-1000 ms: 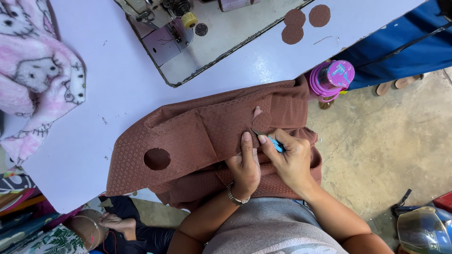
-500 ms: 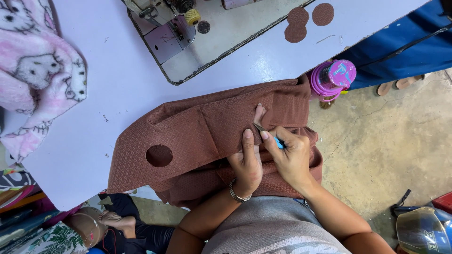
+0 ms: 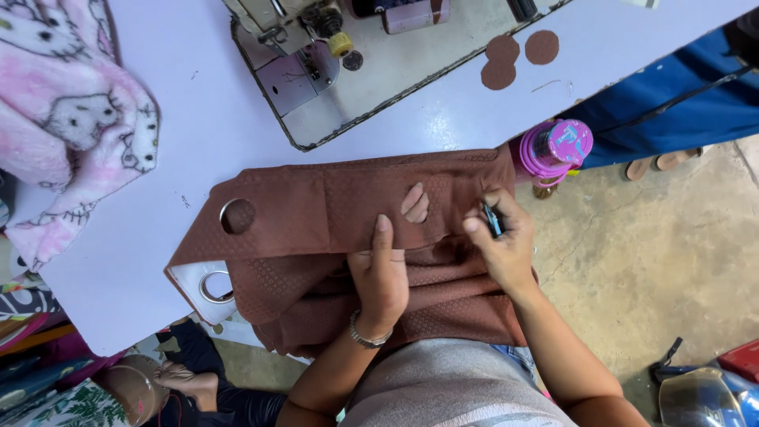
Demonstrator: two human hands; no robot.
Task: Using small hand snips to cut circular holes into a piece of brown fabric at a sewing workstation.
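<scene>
A brown textured curtain [image 3: 316, 213] with round ring holes lies folded on the white table [image 3: 182, 126] in front of me. My left hand [image 3: 383, 273] grips a fold of it, thumb on top and two fingertips poking up through a cut hole [image 3: 414, 203]. My right hand [image 3: 500, 241] holds a small blue-handled cutting tool [image 3: 491, 218] against the cloth's right part. A metal eyelet ring [image 3: 212, 286] shows at the folded lower left corner, and another round hole [image 3: 238, 215] sits above it.
A sewing machine [image 3: 316, 39] stands at the table's far side. Two brown cloth discs [image 3: 522, 55] lie near it. A pink fleece blanket [image 3: 71, 134] covers the left end. A pink bottle [image 3: 553, 150] stands at the right edge. Another person's hand [image 3: 186, 381] is below the table.
The curtain has been pulled flatter and shifted right. My left fingers now poke up through a cut hole, and my right hand with the tool has moved right along the cloth.
</scene>
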